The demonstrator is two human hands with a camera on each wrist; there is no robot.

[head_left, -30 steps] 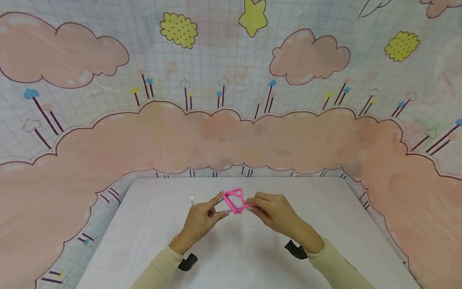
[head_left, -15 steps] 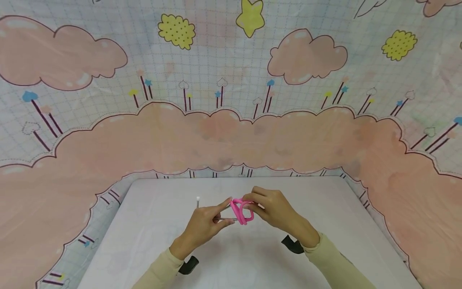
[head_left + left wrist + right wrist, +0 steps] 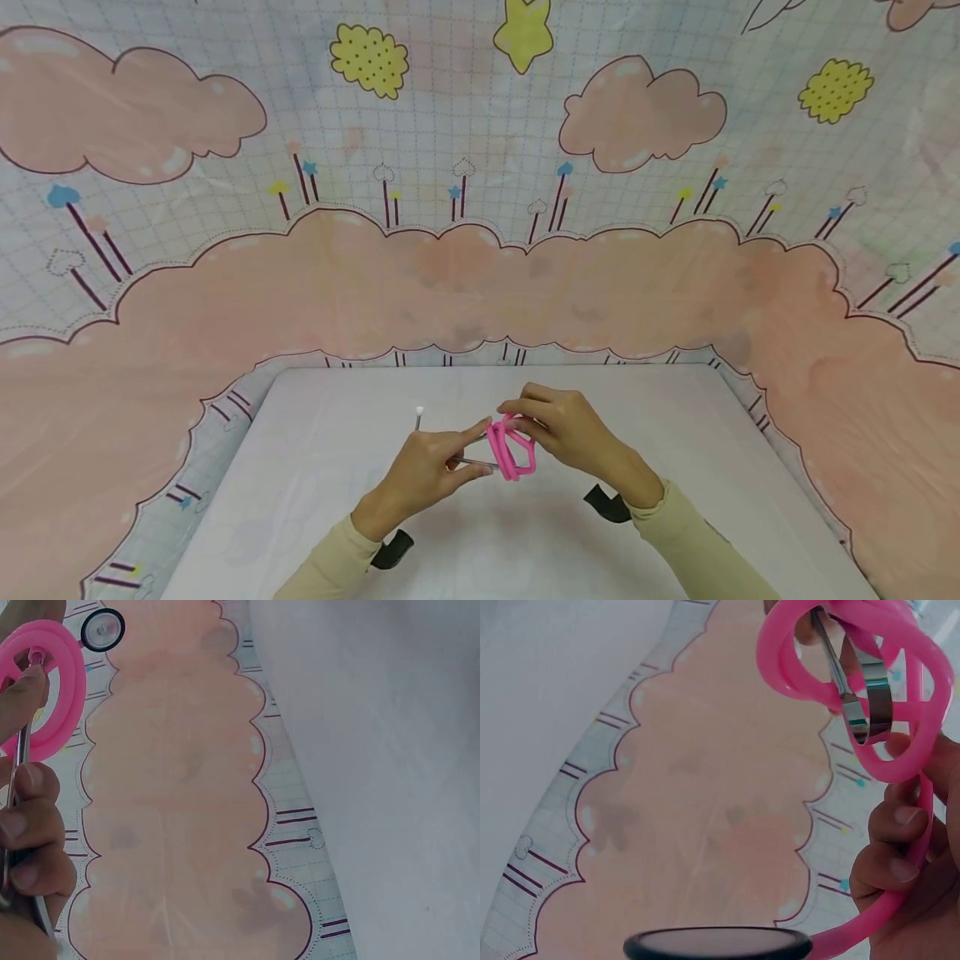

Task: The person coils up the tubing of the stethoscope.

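My left fingers curled round metal tubes of stethoscope, held aloft over bench, between my hands. White ear tip standing up beyond left knuckles. Left index and thumb tips reaching to loops. Next, rightward: pink tubing, looped about metal. Then right fingers, gripping strand of same tubing; lower length bends toward dark-rimmed disc, seen in right-wrist view. Beige sleeve beyond right wrist.

No legible text, brand, number or sign found: none on the pink tubing in the right hand, the metal tubes in the left hand, or the counter below both.
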